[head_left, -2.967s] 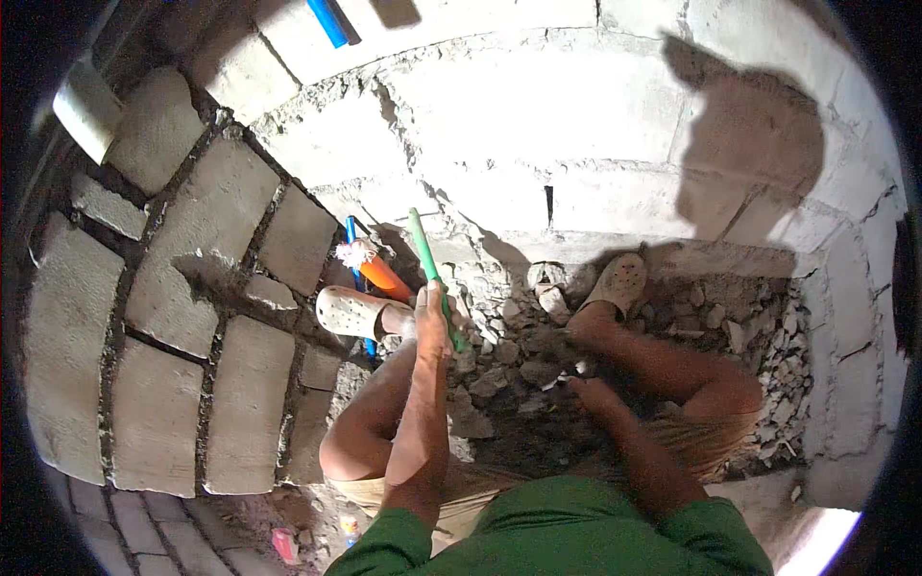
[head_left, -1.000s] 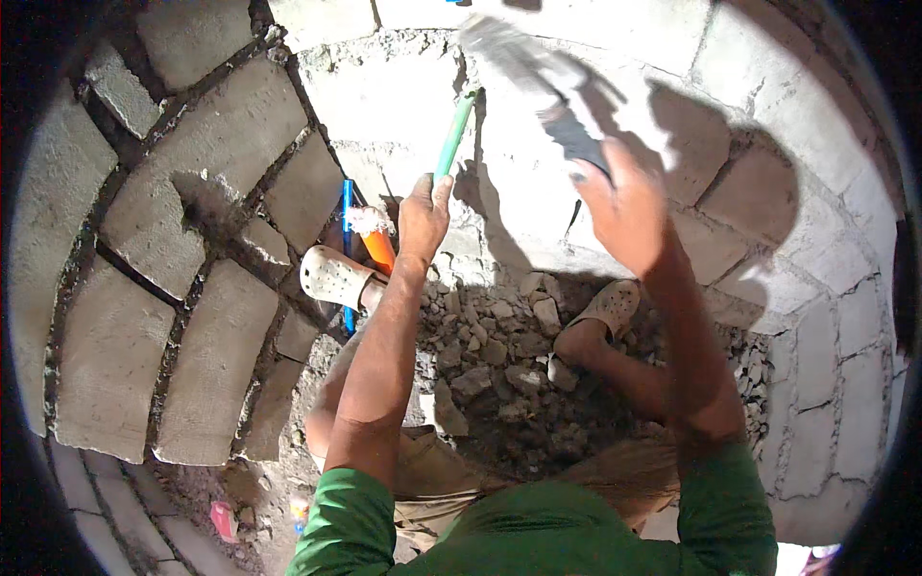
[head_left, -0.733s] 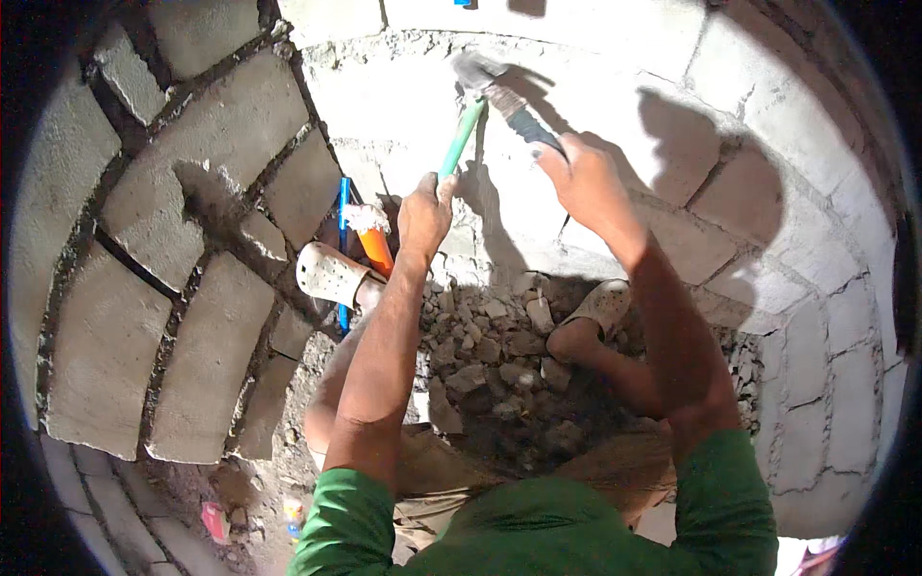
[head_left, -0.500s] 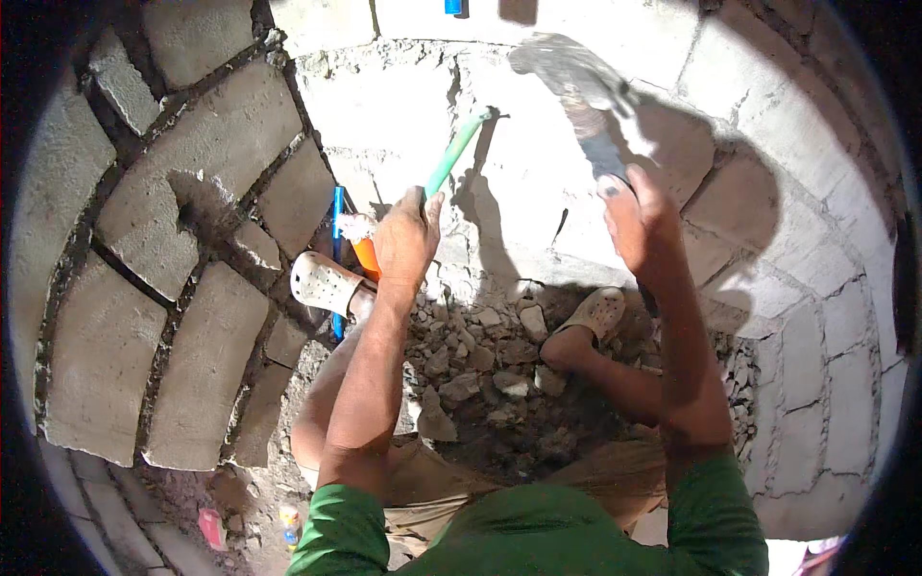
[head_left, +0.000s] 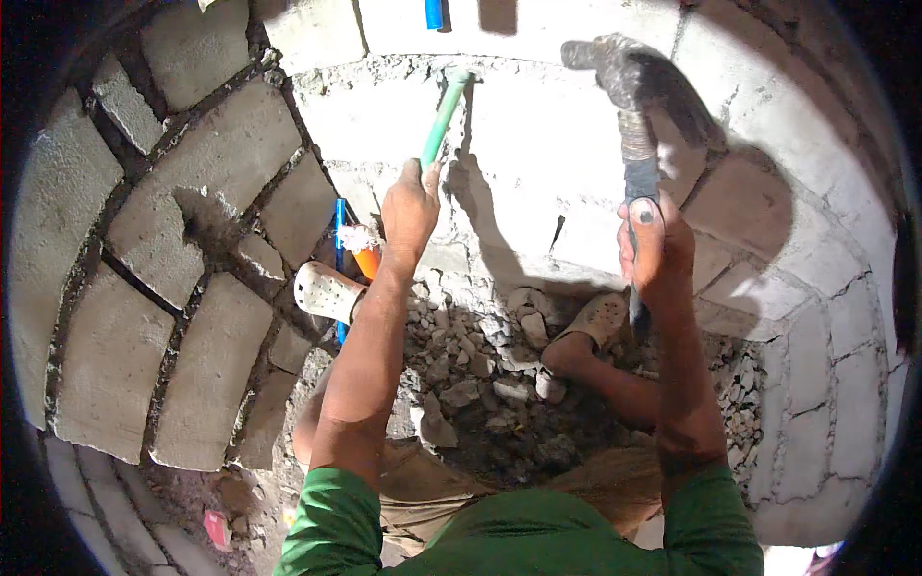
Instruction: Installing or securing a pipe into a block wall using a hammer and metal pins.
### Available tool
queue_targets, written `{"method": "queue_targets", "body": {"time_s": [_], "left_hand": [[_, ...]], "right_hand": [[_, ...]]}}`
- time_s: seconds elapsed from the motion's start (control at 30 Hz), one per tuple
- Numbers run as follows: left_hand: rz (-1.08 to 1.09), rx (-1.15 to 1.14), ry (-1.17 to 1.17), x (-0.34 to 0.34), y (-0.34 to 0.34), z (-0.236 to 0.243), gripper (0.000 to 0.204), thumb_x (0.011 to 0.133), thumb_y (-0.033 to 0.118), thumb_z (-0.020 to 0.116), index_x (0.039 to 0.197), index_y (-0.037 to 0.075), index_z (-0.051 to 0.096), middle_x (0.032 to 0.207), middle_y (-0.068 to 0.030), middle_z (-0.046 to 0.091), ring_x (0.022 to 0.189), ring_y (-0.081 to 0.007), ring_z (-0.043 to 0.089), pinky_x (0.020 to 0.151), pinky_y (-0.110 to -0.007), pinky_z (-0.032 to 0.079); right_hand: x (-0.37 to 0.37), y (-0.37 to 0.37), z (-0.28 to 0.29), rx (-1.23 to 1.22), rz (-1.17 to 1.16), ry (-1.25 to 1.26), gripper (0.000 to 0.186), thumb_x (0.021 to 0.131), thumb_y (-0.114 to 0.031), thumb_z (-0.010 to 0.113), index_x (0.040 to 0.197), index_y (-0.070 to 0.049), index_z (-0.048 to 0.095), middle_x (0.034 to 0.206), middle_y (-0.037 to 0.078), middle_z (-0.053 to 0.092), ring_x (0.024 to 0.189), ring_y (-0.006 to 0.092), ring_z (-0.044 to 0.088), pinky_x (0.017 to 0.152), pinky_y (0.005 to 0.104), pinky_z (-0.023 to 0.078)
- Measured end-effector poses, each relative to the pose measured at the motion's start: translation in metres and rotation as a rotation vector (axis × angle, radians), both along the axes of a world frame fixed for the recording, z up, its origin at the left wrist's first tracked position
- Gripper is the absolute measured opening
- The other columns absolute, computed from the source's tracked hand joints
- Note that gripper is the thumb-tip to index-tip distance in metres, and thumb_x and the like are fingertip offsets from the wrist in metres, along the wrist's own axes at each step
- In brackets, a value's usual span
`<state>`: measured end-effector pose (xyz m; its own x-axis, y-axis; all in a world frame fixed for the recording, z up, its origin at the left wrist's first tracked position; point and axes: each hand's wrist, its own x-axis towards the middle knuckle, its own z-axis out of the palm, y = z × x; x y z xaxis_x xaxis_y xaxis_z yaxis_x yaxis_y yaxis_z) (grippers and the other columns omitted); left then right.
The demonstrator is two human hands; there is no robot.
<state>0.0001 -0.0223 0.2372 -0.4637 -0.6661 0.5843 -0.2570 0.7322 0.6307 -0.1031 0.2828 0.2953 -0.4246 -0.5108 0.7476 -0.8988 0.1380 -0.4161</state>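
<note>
My left hand (head_left: 411, 216) is closed around a slim green chisel-like rod (head_left: 443, 123). Its far end meets the pale block wall (head_left: 538, 134) beside a rough mortar joint. In my right hand (head_left: 661, 252) is a hammer (head_left: 622, 79) with a worn metal head and a handle wrapped in tape and dark material. The hammer head is raised to the right of the rod, apart from it, and my thumb lies along the handle. Whatever part of the rod sits inside my left fist is hidden.
Broken rubble (head_left: 480, 384) covers the ground between my feet, which wear pale perforated clogs (head_left: 327, 291). An orange tube (head_left: 366, 262) and a blue pipe (head_left: 340, 221) stand left of my left forearm. Another blue pipe end (head_left: 434, 13) sticks out of the wall above. Blockwork (head_left: 211, 355) rises at left.
The hammer, blurred before, has swung right and away from the rod, and its handle is now more upright. My left hand and the rod have shifted slightly up and left.
</note>
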Motion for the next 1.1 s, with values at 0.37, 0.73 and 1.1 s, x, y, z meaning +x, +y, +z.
{"method": "queue_targets", "body": {"time_s": [0.37,0.73,1.1], "left_hand": [[0.059,-0.1,-0.102,0.012,0.004,-0.003,0.039,0.098,0.04,0.051,0.093,0.001,0.054,0.067,-0.0264,0.058,0.065,-0.0494,0.057,0.058,-0.054,0.044],[-0.296,0.629,0.426,0.038,-0.01,-0.025,0.04,0.099,0.04,0.048,0.093,0.002,0.058,0.058,0.0,0.047,0.043,-0.0088,0.041,0.038,-0.026,0.034],[-0.191,0.913,0.98,0.084,-0.02,-0.039,0.034,0.102,0.033,0.041,0.08,0.008,0.049,0.054,0.0008,0.042,0.04,-0.0105,0.04,0.036,-0.026,0.032]], "right_hand": [[-0.021,-0.124,-0.006,0.153,-0.07,-0.108,0.026,0.093,-0.02,0.053,0.103,0.004,0.056,0.078,0.021,0.063,0.066,0.034,0.058,0.065,0.0405,0.048],[0.039,-0.083,-0.001,0.136,0.046,-0.209,0.024,0.091,-0.024,0.063,0.091,-0.001,0.058,0.07,0.013,0.06,0.061,0.0239,0.06,0.055,0.0351,0.046],[-0.006,-0.158,0.004,0.537,-0.352,0.218,0.054,0.09,-0.055,0.057,0.099,-0.002,0.063,0.074,0.02,0.067,0.072,0.0367,0.068,0.066,0.0452,0.054]]}}
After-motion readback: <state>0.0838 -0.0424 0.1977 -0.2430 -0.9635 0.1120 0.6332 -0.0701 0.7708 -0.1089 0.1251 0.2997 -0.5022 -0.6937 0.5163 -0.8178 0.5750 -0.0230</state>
